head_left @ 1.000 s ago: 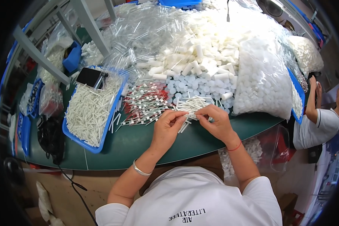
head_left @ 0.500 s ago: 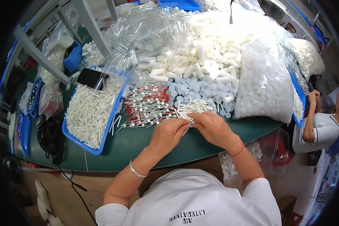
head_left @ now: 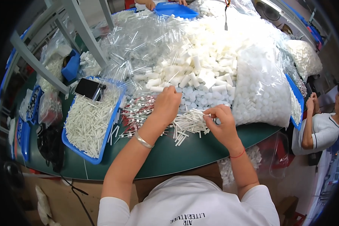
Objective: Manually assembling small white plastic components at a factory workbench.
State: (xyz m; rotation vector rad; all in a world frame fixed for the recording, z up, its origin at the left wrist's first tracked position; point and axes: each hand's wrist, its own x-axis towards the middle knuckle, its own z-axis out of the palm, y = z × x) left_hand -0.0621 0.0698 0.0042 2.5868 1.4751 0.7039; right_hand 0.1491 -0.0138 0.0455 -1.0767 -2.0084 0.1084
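Note:
My left hand [head_left: 168, 104] reaches far over the table, its fingers curled down and partly hidden by its back. It is closest to a white foam-like cylinder [head_left: 156, 89] and the pile of thin pieces with red and white parts [head_left: 137, 109]. My right hand [head_left: 221, 123] is lower and to the right, thumb and forefinger pinched at the edge of a heap of short white sticks [head_left: 190, 122]. Whatever is between those fingertips is too small to make out. Translucent round caps [head_left: 203, 97] lie just beyond both hands.
A blue tray of white sticks [head_left: 100, 160] stands left, with a black device [head_left: 88, 89] on it. A large clear bag of white caps [head_left: 265, 86] bounds the right. White cylinders [head_left: 211, 67] and clear tubes [head_left: 128, 45] cover the back. Co-workers' hands [head_left: 150, 5] show far off.
My hands, close together over the white sticks before, are now apart. The left has moved away and leftward; the right stays by the sticks. A person's hands have appeared at the far blue tray.

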